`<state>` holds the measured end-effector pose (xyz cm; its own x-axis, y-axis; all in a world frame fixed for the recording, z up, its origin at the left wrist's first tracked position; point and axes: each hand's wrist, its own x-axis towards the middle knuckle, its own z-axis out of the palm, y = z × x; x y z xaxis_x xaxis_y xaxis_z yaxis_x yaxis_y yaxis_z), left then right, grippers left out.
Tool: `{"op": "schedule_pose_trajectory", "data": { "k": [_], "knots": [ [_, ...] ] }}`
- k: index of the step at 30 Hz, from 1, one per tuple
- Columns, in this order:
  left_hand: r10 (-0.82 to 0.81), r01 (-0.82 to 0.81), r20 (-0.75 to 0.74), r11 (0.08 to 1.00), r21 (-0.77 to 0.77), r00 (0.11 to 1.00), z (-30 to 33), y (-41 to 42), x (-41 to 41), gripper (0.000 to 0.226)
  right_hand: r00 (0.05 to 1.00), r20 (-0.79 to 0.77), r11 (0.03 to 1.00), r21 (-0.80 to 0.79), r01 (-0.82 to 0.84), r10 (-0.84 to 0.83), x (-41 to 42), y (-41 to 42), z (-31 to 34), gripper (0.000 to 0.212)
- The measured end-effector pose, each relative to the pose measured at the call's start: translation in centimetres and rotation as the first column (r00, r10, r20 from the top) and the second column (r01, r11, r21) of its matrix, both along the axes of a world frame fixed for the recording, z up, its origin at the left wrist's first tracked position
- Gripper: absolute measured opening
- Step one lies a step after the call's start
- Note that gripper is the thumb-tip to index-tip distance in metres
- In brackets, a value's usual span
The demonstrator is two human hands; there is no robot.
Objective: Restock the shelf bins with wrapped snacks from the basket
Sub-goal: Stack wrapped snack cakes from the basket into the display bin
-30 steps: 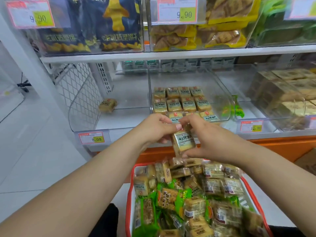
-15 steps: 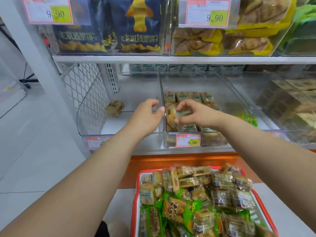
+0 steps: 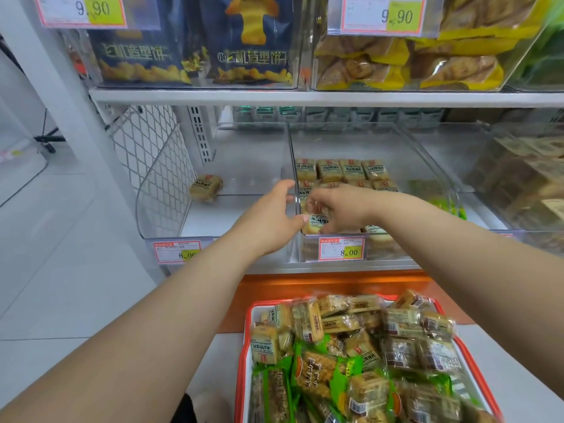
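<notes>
Right hand [image 3: 338, 209] pinches a wrapped snack [image 3: 317, 222] at the front of the middle bin [image 3: 360, 141]; left hand [image 3: 274, 221], relaxed, touches the bin's wall. Light, crinkly, probably slippery and crushable: best held by its sides.

I saw tan snack packs [image 3: 343, 170] with white labels in a clear bin [image 3: 439, 181]. The basket [image 3: 244, 361] was red-rimmed, white inside, holding tan and bright green wrappers [image 3: 317, 367]. The price tags [image 3: 341, 248] were white, pink-edged, with yellow patches. Above sat navy bags [image 3: 250, 41] and yellow bags [image 3: 427, 65].
</notes>
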<state>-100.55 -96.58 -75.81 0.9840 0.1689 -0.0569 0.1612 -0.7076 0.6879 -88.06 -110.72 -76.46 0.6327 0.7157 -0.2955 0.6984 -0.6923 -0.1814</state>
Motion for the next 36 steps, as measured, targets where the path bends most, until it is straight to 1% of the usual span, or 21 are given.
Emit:
{"op": "schedule_pose_trajectory", "data": {
  "k": [3, 4, 7, 9, 10, 12, 13, 14, 16, 17, 20, 24, 25, 27, 29, 31, 32, 34, 35, 36],
  "knots": [
    [0.006, -0.006, 0.003, 1.000, 0.023, 1.000, 0.1, -0.1, 0.0, 0.070, 1.000, -0.027, 0.995, -0.096, -0.011, 0.008, -0.1, 0.6, 0.3, 0.059],
    [0.007, -0.007, 0.004, 0.999, 0.035, 1.000, 0.1, -0.2, 0.1, 0.070, 0.999, -0.037, 0.993, -0.114, -0.015, 0.011, -0.1, 0.8, 0.3, 0.061],
    [0.008, -0.009, 0.011, 0.997, 0.079, 1.000, 0.0, -0.4, 0.1, 0.071, 0.998, -0.065, 0.992, -0.119, -0.026, 0.019, -0.2, 1.0, -0.1, 0.057],
    [0.009, -0.011, 0.012, 0.995, 0.102, 1.000, 0.0, -0.5, 0.1, 0.072, 0.994, -0.109, 0.997, -0.073, -0.021, 0.013, -0.3, 0.7, -0.5, 0.059],
    [0.010, -0.011, 0.011, 0.994, 0.106, 1.000, 0.0, -0.5, 0.2, 0.073, 0.989, -0.147, 1.000, -0.022, -0.009, 0.005, -0.3, 0.4, -0.6, 0.061],
    [0.007, -0.008, 0.008, 0.994, 0.112, 1.000, 0.0, -0.6, 0.1, 0.073, 0.973, -0.225, 0.990, 0.124, 0.070, -0.041, -0.3, -0.5, -0.5, 0.066],
    [0.005, -0.006, 0.007, 0.993, 0.118, 1.000, 0.0, -0.6, 0.1, 0.072, 0.971, -0.227, 0.980, 0.168, 0.109, -0.069, -0.2, -1.0, -0.4, 0.067],
    [0.003, -0.004, 0.007, 0.993, 0.122, 1.000, 0.0, -0.6, 0.1, 0.072, 0.977, -0.194, 0.978, 0.166, 0.127, -0.094, -0.1, -1.5, -0.4, 0.065],
    [0.000, -0.002, 0.013, 0.993, 0.122, 1.000, 0.1, -0.7, 0.1, 0.070, 0.990, -0.099, 0.990, 0.086, 0.113, -0.104, 0.2, -2.2, -0.8, 0.059],
    [-0.002, 0.000, 0.014, 0.993, 0.120, 1.000, 0.1, -0.8, 0.0, 0.070, 0.990, -0.091, 0.991, 0.071, 0.115, -0.108, 0.1, -2.3, -1.0, 0.057],
    [-0.002, 0.000, 0.015, 0.994, 0.109, 1.000, -0.1, -1.1, 0.0, 0.071, 0.988, -0.082, 0.985, 0.101, 0.136, -0.128, 0.0, -2.0, -1.6, 0.054],
    [-0.007, 0.007, 0.001, 0.991, 0.132, 1.000, -0.1, -1.4, 0.1, 0.077, 0.990, -0.058, 0.985, 0.107, 0.136, -0.131, -0.2, -1.7, -1.5, 0.057],
    [-0.017, 0.018, -0.004, 0.989, 0.146, 1.000, -0.1, -1.4, 0.0, 0.078, 0.989, -0.056, 0.981, 0.129, 0.145, -0.139, -0.4, -1.9, -1.4, 0.059],
    [-0.038, 0.040, -0.016, 0.982, 0.185, 0.999, 0.0, -1.6, -0.3, 0.078, 0.981, -0.048, 0.950, 0.247, 0.193, -0.187, -1.2, -2.7, -0.9, 0.062],
    [-0.023, 0.021, 0.004, 0.971, 0.237, 1.000, -0.2, -1.9, -0.8, 0.078, 0.971, -0.003, 0.887, 0.406, 0.220, -0.239, -2.7, -4.1, 0.0, 0.053],
    [0.001, -0.033, 0.102, 0.950, 0.311, 0.995, -0.3, -2.3, -1.4, 0.077, 0.962, 0.032, 0.840, 0.496, 0.221, -0.272, -4.9, -5.8, 0.7, 0.039],
    [-0.011, -0.053, 0.176, 0.934, 0.354, 0.984, -0.4, -2.5, -1.8, 0.075, 0.961, 0.023, 0.827, 0.514, 0.226, -0.277, -6.3, -6.7, 0.7, 0.033],
    [-0.100, -0.049, 0.309, 0.896, 0.441, 0.946, -0.9, -3.3, -2.8, 0.069, 0.966, -0.042, 0.825, 0.511, 0.240, -0.255, -9.5, -8.5, 0.1, 0.023],
    [-0.160, -0.021, 0.341, 0.882, 0.471, 0.926, -1.2, -3.8, -3.4, 0.066, 0.968, -0.088, 0.838, 0.486, 0.248, -0.235, -11.1, -9.3, -0.7, 0.019],
    [-0.219, 0.025, 0.341, 0.870, 0.492, 0.914, -1.6, -4.4, -4.0, 0.062, 0.967, -0.133, 0.858, 0.446, 0.254, -0.217, -12.7, -10.2, -1.7, 0.015]
  ]
}}
